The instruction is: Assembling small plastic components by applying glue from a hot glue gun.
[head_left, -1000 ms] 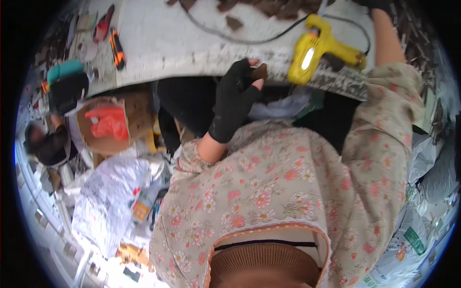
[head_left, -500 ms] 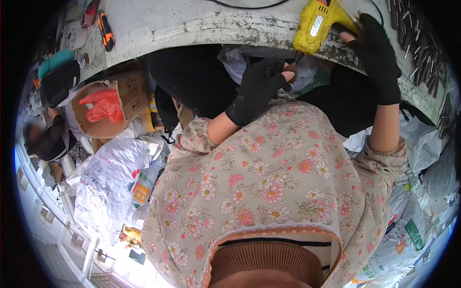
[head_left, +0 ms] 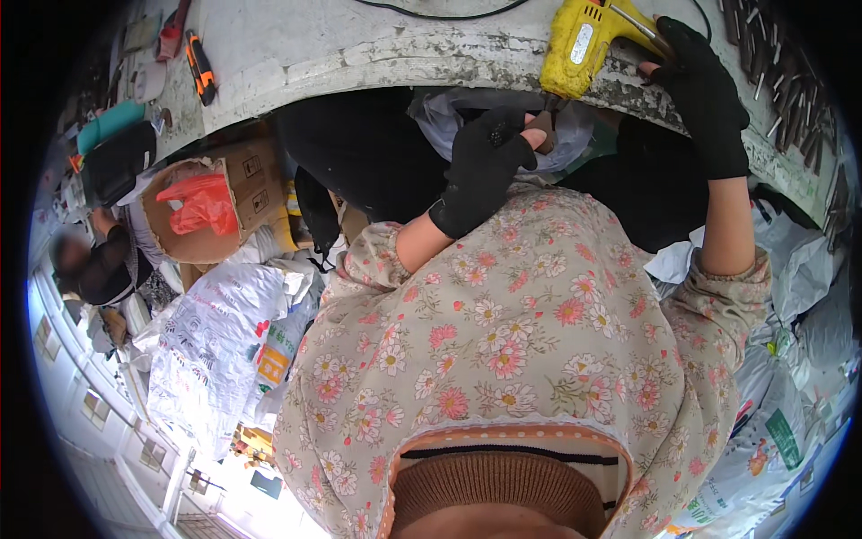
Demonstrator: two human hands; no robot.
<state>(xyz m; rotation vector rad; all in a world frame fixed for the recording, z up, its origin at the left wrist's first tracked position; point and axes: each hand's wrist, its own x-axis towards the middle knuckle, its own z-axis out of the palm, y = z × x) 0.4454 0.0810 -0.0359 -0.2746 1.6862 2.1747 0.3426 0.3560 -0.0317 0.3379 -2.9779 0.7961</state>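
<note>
**Gloved hands at the bench edge, one on a yellow power tool**

Right hand, in a black glove, lies against the rear end of the yellow power tool, its fingers curled round the dark part behind the yellow body in what reads as a grasp, though the hold is partly hidden by the glove itself. That tool lies on its side at the front edge of the grey workbench, near the top of the view, with a black cable running away across the bench surface behind it.

Left hand, also in a black glove with bare fingertips showing, is raised below the bench edge and just under the tool. Its fingers are pinched together on a small brownish piece, too small and too covered to identify.

Both forearms come out of the sleeves of a floral smock, cream with pink flowers, which fills the lower middle of the view.

Along the right of the bench lie rows of dark metal pieces. At the far left of the bench sits an orange and black hand tool. Below the bench, to the left, an open cardboard box holds a red plastic bag, and white woven sacks lie on the floor beside it. Another person in dark clothing sits at the far left edge.
</note>
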